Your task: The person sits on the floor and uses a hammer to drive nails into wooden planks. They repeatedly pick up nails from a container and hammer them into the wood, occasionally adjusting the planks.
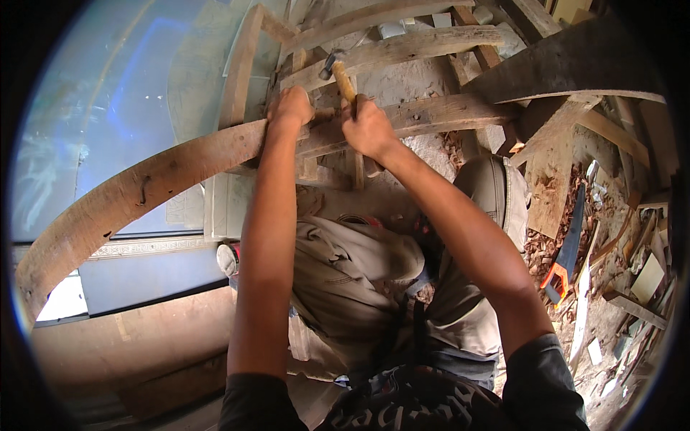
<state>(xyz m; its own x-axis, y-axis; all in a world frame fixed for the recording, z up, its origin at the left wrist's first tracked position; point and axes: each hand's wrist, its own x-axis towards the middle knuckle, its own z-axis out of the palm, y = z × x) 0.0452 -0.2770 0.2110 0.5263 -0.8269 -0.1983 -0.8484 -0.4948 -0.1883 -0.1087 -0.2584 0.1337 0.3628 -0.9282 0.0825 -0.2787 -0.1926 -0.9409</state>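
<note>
My right hand (369, 128) is wrapped round the wooden handle of a hammer (346, 82), whose dark metal head points up and away from me. Just left of it, my left hand (291, 108) is closed at the end of a long wooden plank (154, 172). Whether those fingers grip the plank or something small on it is hidden from this side. The plank reaches far to the left and looks curved. Under both hands runs a thick wooden beam (431, 115), part of a frame of rough timbers.
More frame timbers (417, 47) cross at the back, and a wide dark board (575, 61) slants in at the right. A handsaw (568, 241) with an orange handle lies among wood shavings. Large bluish panels (129, 93) stand at the left. Wood scraps (648, 279) litter the far right.
</note>
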